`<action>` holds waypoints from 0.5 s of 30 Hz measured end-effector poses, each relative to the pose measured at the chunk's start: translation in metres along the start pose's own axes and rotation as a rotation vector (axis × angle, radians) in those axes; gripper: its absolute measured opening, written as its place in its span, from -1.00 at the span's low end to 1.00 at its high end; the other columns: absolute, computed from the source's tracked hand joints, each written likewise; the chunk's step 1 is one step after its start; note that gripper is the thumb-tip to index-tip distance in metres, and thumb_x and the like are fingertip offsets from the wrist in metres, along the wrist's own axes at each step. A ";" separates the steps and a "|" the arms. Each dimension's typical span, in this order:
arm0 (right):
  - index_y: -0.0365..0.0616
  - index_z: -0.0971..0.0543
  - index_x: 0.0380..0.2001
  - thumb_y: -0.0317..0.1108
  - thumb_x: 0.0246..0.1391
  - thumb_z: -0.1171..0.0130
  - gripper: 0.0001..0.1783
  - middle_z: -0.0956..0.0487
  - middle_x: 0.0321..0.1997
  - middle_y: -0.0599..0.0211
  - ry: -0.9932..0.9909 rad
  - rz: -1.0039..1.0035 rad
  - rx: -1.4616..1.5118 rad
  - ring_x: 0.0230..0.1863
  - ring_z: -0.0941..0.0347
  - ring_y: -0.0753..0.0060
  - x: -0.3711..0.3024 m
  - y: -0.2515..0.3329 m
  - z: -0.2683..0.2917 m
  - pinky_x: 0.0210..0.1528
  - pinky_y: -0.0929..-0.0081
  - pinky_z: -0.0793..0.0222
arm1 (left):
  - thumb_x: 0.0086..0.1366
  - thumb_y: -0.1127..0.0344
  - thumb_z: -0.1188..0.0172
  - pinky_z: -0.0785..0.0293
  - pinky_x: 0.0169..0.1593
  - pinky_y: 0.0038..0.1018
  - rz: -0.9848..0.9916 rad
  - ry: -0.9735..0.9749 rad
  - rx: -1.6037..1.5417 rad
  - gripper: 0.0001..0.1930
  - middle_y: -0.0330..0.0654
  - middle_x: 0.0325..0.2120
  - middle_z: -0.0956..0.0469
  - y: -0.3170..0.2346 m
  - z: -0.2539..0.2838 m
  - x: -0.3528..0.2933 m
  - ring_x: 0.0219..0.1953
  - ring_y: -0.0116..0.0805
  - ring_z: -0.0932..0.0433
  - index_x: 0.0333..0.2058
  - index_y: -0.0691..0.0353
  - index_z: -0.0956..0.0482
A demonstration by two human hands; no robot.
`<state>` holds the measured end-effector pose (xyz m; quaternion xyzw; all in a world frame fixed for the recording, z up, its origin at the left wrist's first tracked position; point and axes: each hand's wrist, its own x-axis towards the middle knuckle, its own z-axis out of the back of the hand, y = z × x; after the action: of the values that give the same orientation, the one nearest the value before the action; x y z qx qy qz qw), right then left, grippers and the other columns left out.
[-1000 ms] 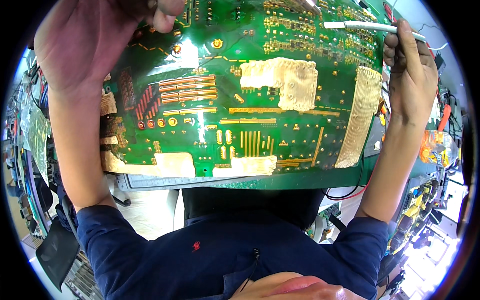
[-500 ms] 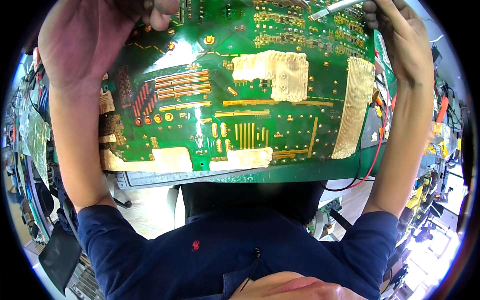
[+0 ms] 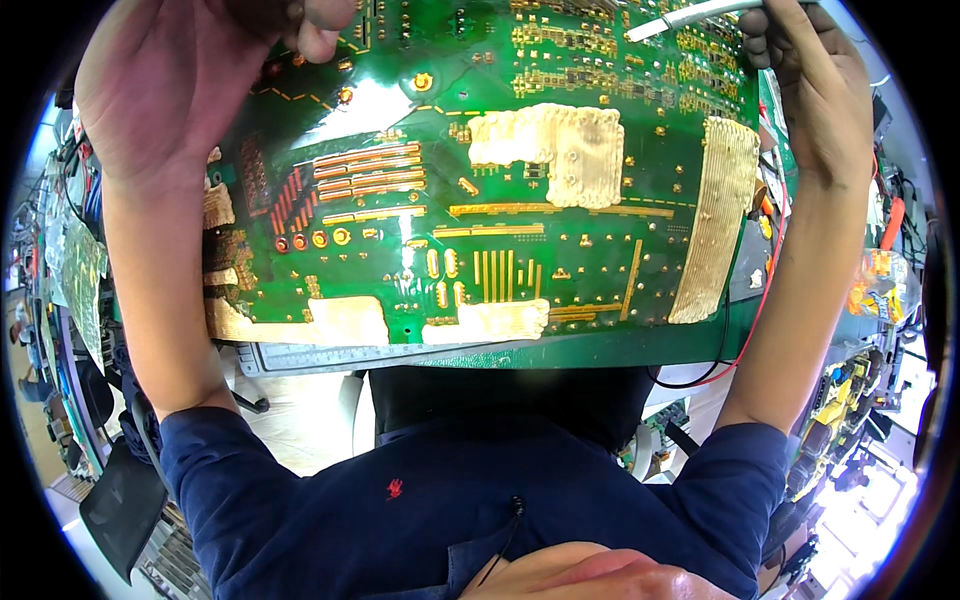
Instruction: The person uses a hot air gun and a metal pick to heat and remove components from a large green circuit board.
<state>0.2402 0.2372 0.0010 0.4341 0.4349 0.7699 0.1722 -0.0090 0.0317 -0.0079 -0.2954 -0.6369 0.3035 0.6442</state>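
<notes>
A large green circuit board (image 3: 375, 275) lies before me, with gold traces and several cream-coloured ridged patches (image 3: 590, 155) on it. My right hand (image 3: 815, 85), at the board's far right corner, is closed round a slim pale tool (image 3: 695, 14) with a flat whitish tip, like a small brush. That tip is over rows of small gold pads near the board's far edge. Over the far left part of the board is my left hand (image 3: 165, 95). Its visible fingers are curled, and the top edge of the picture cuts off part of it; whatever it may hold is hidden.
Under the board's near edge a grey ruler-like strip (image 3: 300, 358) rests on a green mat (image 3: 590, 350). Red and black wires (image 3: 740, 350) loop at the right. A black chair (image 3: 120, 515) stands at lower left, with cluttered benches along both sides.
The tool's tip has shifted slightly to the right with my right hand. My left hand stays nearly in place. The board appears a little farther right and lower in the picture.
</notes>
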 end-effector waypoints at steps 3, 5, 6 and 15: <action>-0.20 -0.52 -0.31 -0.15 0.30 -0.19 -0.70 -0.55 -0.53 0.41 -0.005 -0.026 -0.030 -0.55 -0.42 0.63 -0.004 0.002 -0.006 -0.46 0.67 -0.33 | 0.50 -0.25 0.29 -0.64 -0.64 -0.51 0.004 0.001 0.015 -0.15 0.12 -0.48 -0.66 -0.001 0.001 0.000 -0.66 -0.33 -0.65 0.09 0.69 -0.36; -0.19 -0.51 -0.34 -0.13 0.31 -0.17 -0.69 -0.54 -0.54 0.41 -0.028 -0.037 -0.021 -0.56 -0.40 0.63 -0.004 0.005 -0.009 -0.47 0.68 -0.32 | 0.50 -0.25 0.29 -0.64 -0.64 -0.51 0.002 0.001 0.020 -0.15 0.12 -0.48 -0.66 -0.001 0.001 0.000 -0.66 -0.33 -0.65 0.09 0.69 -0.36; -0.18 -0.51 -0.35 -0.13 0.31 -0.17 -0.68 -0.54 -0.54 0.42 -0.014 -0.032 -0.015 -0.56 -0.40 0.63 -0.003 0.006 -0.011 -0.47 0.68 -0.31 | 0.50 -0.25 0.29 -0.64 -0.64 -0.51 0.002 0.001 0.023 -0.15 0.13 -0.48 -0.66 -0.001 0.001 0.000 -0.66 -0.33 -0.65 0.08 0.69 -0.37; -0.18 -0.54 -0.33 -0.14 0.35 -0.11 -0.69 -0.54 -0.53 0.47 0.236 0.096 -0.315 -0.51 -0.41 0.68 0.025 0.020 -0.014 -0.43 0.71 -0.32 | 0.50 -0.25 0.29 -0.64 -0.64 -0.51 -0.015 0.007 0.039 -0.16 0.14 -0.46 -0.66 0.005 0.002 0.002 -0.66 -0.33 -0.65 0.08 0.68 -0.37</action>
<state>0.2165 0.2343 0.0271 0.3288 0.3052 0.8812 0.1491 -0.0112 0.0361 -0.0103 -0.2790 -0.6307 0.3100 0.6544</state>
